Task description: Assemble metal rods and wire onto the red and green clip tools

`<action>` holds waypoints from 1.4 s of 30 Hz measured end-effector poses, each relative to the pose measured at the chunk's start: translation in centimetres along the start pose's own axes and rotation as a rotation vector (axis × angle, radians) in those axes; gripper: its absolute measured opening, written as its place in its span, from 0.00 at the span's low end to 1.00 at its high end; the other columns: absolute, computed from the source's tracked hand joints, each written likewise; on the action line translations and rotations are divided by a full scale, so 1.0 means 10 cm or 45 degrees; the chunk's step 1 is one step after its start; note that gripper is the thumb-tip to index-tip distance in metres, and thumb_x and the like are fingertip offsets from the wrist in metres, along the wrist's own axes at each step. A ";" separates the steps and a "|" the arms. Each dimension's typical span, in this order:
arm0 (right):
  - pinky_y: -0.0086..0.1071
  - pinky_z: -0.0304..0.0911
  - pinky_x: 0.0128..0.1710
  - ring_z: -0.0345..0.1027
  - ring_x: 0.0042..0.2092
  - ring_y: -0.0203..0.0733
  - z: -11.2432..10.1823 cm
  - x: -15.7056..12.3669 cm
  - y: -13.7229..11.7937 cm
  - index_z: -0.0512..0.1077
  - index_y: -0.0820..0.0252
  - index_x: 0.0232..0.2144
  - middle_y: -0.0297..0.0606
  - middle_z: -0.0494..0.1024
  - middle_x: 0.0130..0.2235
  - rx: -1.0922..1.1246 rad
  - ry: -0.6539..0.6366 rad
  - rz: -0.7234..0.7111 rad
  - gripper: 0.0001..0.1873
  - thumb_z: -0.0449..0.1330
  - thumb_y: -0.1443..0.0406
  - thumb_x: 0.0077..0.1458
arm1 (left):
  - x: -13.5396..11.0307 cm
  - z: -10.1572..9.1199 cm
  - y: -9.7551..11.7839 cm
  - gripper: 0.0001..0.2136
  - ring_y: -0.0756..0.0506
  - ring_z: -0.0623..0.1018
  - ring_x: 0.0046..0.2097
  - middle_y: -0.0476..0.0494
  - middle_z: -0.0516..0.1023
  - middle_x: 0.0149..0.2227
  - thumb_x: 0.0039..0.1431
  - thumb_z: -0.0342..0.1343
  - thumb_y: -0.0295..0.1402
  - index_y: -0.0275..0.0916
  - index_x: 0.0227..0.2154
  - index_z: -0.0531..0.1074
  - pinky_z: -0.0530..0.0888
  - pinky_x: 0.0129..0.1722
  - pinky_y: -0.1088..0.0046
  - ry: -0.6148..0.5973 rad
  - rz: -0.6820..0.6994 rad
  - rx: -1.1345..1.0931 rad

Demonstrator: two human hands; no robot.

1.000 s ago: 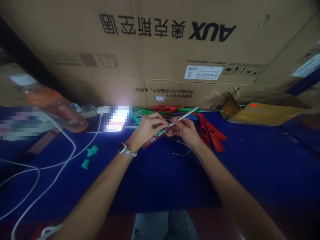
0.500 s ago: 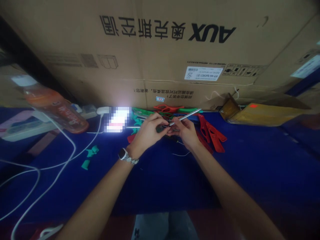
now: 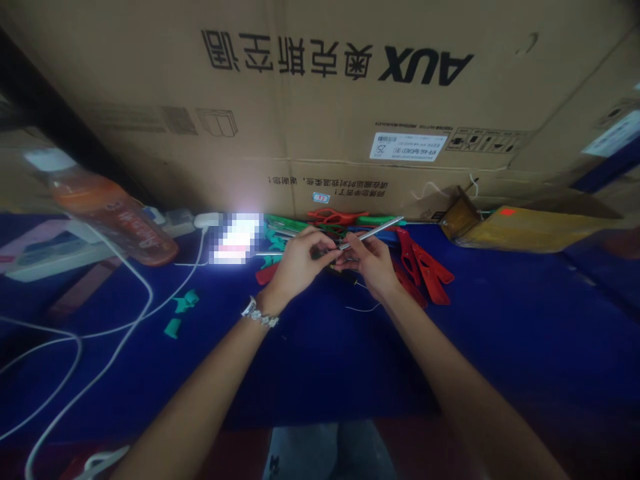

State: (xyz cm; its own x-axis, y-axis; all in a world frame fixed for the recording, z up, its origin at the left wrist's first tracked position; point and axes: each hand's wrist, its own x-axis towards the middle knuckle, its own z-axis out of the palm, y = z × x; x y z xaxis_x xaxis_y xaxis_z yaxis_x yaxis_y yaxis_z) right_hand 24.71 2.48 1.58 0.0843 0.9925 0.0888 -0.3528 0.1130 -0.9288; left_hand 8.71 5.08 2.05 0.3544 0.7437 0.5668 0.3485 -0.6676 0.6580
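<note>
My right hand [image 3: 373,263] is closed on a slim silver metal rod [image 3: 381,229], which slants up to the right. Close beside it, my left hand [image 3: 303,259] has its thumb and fingers pinched together at the rod's lower end. Something small and dark lies between those fingertips, mostly hidden. A metal bracelet [image 3: 261,317] circles my left wrist. Around both hands lie red plastic clamps [image 3: 423,270], an orange-red clamp [image 3: 336,216], and teal plastic pieces [image 3: 275,241]. A thin white wire [image 3: 363,309] runs out below my right hand.
A large cardboard box [image 3: 320,100] walls off the back. At left stand a drink bottle [image 3: 115,217], white cables [image 3: 143,300], a bright blurred screen [image 3: 237,239] and loose teal pieces [image 3: 185,301]. A yellow envelope [image 3: 535,227] lies at right on the blue tabletop [image 3: 525,320].
My left wrist has turned slightly, so the watch face shows less and the bracelet more. The fingers of my left hand have shifted a little, covering more of the dark piece.
</note>
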 end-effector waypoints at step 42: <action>0.33 0.78 0.25 0.74 0.23 0.37 -0.02 -0.01 0.03 0.70 0.60 0.30 0.29 0.76 0.22 0.038 -0.022 0.031 0.25 0.74 0.49 0.41 | -0.03 0.04 0.02 0.08 0.40 0.69 0.45 0.40 0.70 0.42 0.72 0.42 0.32 0.39 0.38 0.65 0.68 0.47 0.58 -0.274 0.232 0.472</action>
State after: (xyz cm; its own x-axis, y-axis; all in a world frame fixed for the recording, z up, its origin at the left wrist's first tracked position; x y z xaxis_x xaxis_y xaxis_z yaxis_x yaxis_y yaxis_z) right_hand 24.82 2.44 1.25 0.0595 0.9956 0.0724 -0.3820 0.0897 -0.9198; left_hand 9.07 4.67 1.80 0.5968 0.6150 0.5154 0.5368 -0.7834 0.3131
